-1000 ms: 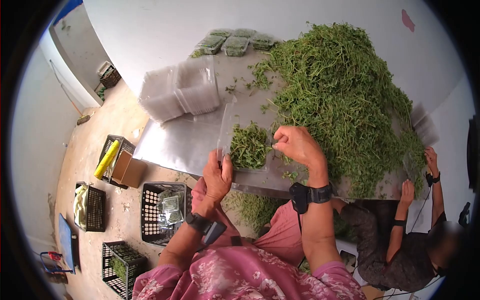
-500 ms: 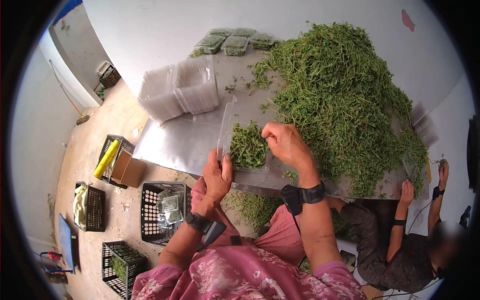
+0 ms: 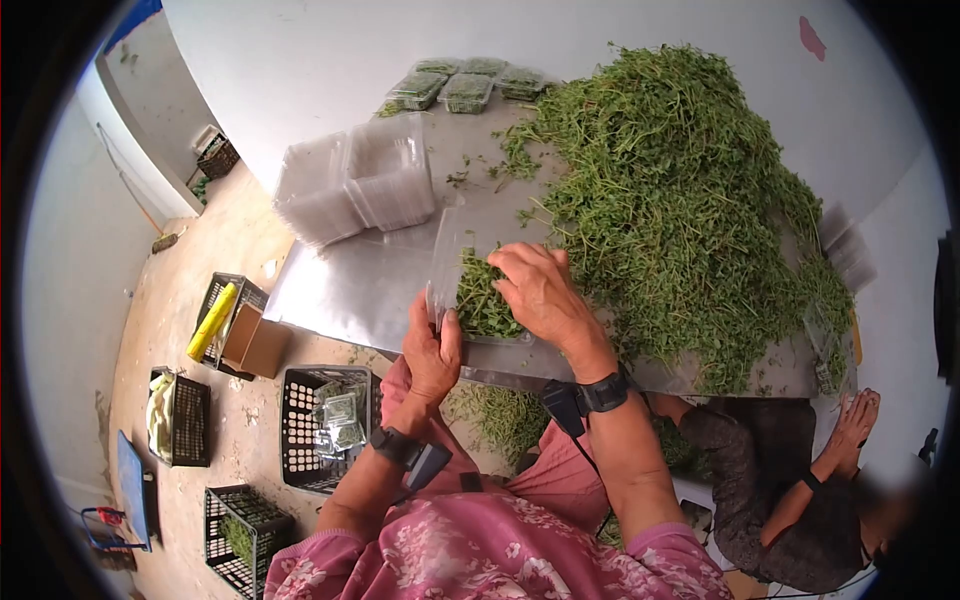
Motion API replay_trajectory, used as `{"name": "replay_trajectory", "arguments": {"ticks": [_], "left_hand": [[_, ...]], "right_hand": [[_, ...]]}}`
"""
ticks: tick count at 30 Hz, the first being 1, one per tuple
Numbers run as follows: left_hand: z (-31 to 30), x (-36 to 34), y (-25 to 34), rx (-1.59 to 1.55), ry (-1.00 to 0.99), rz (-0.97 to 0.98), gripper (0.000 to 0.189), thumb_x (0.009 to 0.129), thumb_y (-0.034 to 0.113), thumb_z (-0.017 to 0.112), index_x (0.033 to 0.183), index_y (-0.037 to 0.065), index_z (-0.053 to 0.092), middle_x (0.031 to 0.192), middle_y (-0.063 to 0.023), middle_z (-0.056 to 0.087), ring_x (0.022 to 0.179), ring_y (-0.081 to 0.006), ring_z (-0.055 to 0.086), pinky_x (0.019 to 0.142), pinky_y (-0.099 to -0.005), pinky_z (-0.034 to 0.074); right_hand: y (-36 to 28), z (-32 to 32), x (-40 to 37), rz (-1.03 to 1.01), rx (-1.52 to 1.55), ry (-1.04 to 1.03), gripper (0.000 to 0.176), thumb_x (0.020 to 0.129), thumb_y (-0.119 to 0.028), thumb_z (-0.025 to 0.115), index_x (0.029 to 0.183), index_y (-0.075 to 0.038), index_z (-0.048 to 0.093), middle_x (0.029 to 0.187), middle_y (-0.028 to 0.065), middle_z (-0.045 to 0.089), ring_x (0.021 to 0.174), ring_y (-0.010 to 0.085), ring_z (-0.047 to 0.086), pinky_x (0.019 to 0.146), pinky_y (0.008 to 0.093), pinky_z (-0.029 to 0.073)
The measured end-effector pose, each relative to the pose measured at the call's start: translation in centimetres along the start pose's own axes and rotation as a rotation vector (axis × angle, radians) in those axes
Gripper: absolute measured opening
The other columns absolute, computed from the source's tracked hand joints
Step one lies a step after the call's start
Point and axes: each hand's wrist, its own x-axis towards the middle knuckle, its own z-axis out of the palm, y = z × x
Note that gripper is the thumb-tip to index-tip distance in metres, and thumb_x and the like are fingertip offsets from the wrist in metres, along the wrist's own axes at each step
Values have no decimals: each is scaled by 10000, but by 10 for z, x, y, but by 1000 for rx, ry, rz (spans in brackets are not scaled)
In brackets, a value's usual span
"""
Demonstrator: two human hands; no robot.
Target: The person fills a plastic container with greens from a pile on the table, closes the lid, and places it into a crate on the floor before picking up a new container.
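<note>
Cloth in a pink floral print (image 3: 480, 560) sits closest to the camera, and down below the clear tray, on the floor, there's a black crate (image 3: 300, 440) with sealed packs (image 3: 340, 412) in it. Up to the action: the left hand (image 3: 432, 350) is pinching the clear tray (image 3: 495, 338) at its near left corner, thumb on top, steadying it right at the near edge of the counter (image 3: 340, 285). The right hand (image 3: 540, 295) lies palm down over the tray, fingers spread and flat, pressing on the cut greens (image 3: 478, 300) that fill it. The tray's lid (image 3: 455, 235) stands open on the left side. This reads as the filling step, with the load being packed down. The next move, by my reckoning, calls for a firm hold at that corner and for stray stems tucked inside the rim, so the lid has a clean path. Right of the tray and beyond it, the big heap of greens (image 3: 680, 190) covers most of the counter. Beyond the tray to the left, a stack of empty trays (image 3: 355, 185). Farthest back, filled packs (image 3: 455, 88) in a row. Far right of the tray, a co-worker's hand (image 3: 855, 415) hangs below the counter's edge.
</note>
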Motion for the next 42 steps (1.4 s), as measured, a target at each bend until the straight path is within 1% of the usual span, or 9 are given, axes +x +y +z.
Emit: {"name": "replay_trajectory", "arguments": {"ticks": [5,11,17,20,26,29,32,35,42], "left_hand": [[-1,-2,-6,21,-49,-5,460,919,122,591,1357,43,477,939,-168,624,808,-301,627,739,-362,500],[-7,-1,-11,27,-114,205,533,881,129,654,1377,40,483,957,-146,580,811,-269,594,710,-341,476],[-12,0,-4,60,-182,311,616,835,295,738,1354,49,516,925,-133,569,724,-269,560,651,-348,468],[-15,-1,0,86,-242,306,654,821,397,738,1337,50,534,923,-130,569,713,-270,561,631,-360,466],[-14,-2,-4,130,-237,334,629,850,446,689,1319,51,550,907,-127,566,709,-267,562,625,-359,461],[-13,-2,-4,131,-237,332,604,862,429,678,1314,49,553,891,-123,558,700,-266,556,624,-358,457],[-13,-2,-3,129,-236,332,589,868,412,675,1315,49,550,878,-119,552,697,-266,553,622,-359,453],[-14,-2,1,125,-247,310,586,870,403,675,1318,49,544,872,-116,548,700,-266,553,622,-361,452],[-15,-1,1,116,-248,299,582,863,385,682,1317,50,538,862,-117,538,701,-269,550,626,-358,451]], "right_hand": [[-6,28,-7,-49,-81,-97,115,834,-122,672,902,-73,592,1000,54,616,1015,235,578,855,420,351],[9,19,-3,-34,11,64,184,856,-99,651,1035,-60,655,1012,93,664,962,270,622,864,392,398],[37,-5,4,317,234,321,164,912,-135,601,1012,-10,631,862,156,664,788,349,643,714,433,482],[37,-12,2,531,243,116,279,933,-231,602,1065,14,615,824,199,668,777,373,664,701,442,515],[27,-8,4,589,229,-46,510,904,-366,633,1194,45,549,885,268,672,881,415,672,761,456,524],[38,7,2,607,137,-77,580,906,-394,638,1285,26,512,870,194,676,810,298,674,731,411,522],[40,12,3,657,182,-92,590,900,-388,649,1271,52,519,903,206,675,834,310,671,733,411,521],[39,15,6,700,199,-71,520,888,-332,647,1147,107,547,1029,305,655,985,440,647,828,471,514],[55,18,6,828,595,-135,506,851,-375,706,1024,90,609,851,133,648,721,189,617,588,341,500]]}}
